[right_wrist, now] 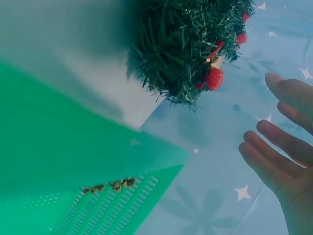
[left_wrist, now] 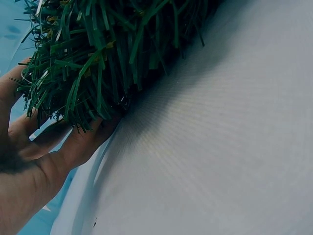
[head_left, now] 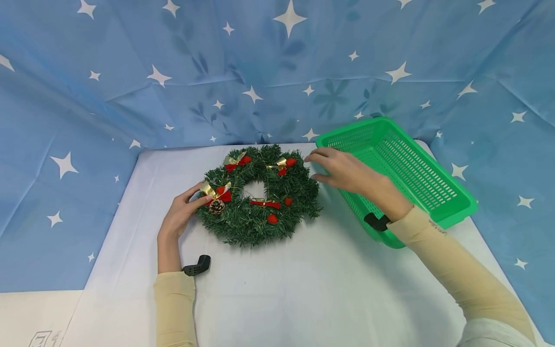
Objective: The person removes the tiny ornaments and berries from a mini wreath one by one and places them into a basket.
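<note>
Here's the Christmas wreath (head_left: 259, 195) lying flat on the white surface (head_left: 277, 289), bows and a pinecone (head_left: 217, 206) facing up, with the green plastic basket (head_left: 403, 168) just beside it on the right. The left hand (head_left: 182, 212) is at the wreath's left edge, fingers (left_wrist: 73, 142) tucked under the needles and thumb on top, taking hold of it. The right hand (head_left: 347, 171) hovers over the wreath's far right edge, fingers (right_wrist: 274, 156) straight and released, holding nothing and, from the wrist view, apart from the greenery. This looks like the grasping step, one side secured and the other not yet. The next move calls for the right hand to come down onto the rim so both sides lift evenly.
</note>
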{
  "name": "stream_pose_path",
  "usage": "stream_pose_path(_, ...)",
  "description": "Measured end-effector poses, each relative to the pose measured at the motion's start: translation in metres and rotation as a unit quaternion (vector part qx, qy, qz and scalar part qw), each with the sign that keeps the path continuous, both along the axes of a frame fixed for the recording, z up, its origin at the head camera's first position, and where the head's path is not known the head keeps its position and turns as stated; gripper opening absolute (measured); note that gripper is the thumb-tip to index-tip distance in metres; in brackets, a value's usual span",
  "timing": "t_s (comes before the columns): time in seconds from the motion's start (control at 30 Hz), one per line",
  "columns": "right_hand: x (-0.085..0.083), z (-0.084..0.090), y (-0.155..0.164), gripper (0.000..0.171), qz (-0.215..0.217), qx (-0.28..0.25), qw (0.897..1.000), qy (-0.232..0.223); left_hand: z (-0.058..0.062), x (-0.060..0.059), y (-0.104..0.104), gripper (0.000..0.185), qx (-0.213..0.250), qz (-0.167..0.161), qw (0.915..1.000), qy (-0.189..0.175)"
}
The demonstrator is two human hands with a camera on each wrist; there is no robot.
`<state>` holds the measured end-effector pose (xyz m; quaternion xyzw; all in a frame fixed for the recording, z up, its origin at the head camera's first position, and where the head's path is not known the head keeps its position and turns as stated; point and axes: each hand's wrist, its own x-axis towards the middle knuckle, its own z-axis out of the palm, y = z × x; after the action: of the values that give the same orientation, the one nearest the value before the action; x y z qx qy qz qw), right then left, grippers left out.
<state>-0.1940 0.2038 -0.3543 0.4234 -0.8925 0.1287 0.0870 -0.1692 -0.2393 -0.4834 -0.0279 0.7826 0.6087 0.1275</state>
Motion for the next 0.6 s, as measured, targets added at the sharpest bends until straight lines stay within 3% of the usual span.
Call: stream_pose_path(0.6, -0.004, -0.007, -0.025, 0.043, 0.031, -0.007, 0.999, 0.004, -0.001, -0.001, -0.001, 0.078, 0.009, -0.001, 0.9999, -0.008)
